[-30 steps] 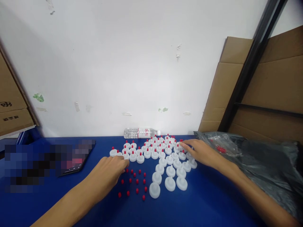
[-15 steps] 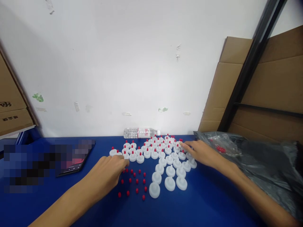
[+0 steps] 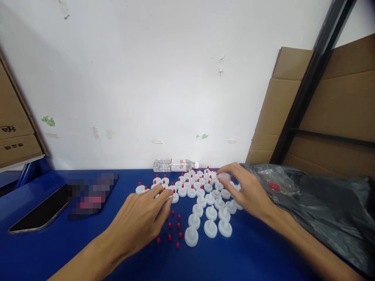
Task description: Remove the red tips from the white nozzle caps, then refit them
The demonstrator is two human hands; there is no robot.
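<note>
Many white round spout lids (image 3: 191, 237) stand on the blue table, the back ones topped with small red caps (image 3: 191, 187); the front ones have bare spouts. My right hand (image 3: 249, 191) is at the right edge of the group, thumb and fingers curved around one white lid (image 3: 224, 176). My left hand (image 3: 143, 210) hovers at the left of the group, thumb and fingertips brought together. Something pale shows at those fingertips, too small to name. Loose red caps (image 3: 170, 237) lie below and beside the left hand, which hides part of them.
A clear plastic bottle (image 3: 172, 165) lies along the wall behind the lids. Two phone-like slabs (image 3: 41, 210) rest on the left. At right, a grey plastic bag (image 3: 319, 207) carries a clear bag of red caps (image 3: 274, 186). Cardboard (image 3: 269, 113) leans by a dark post.
My left hand has moved right and forward from the loose red caps toward the lids. My right hand has its fingers raised and curved around a white lid.
</note>
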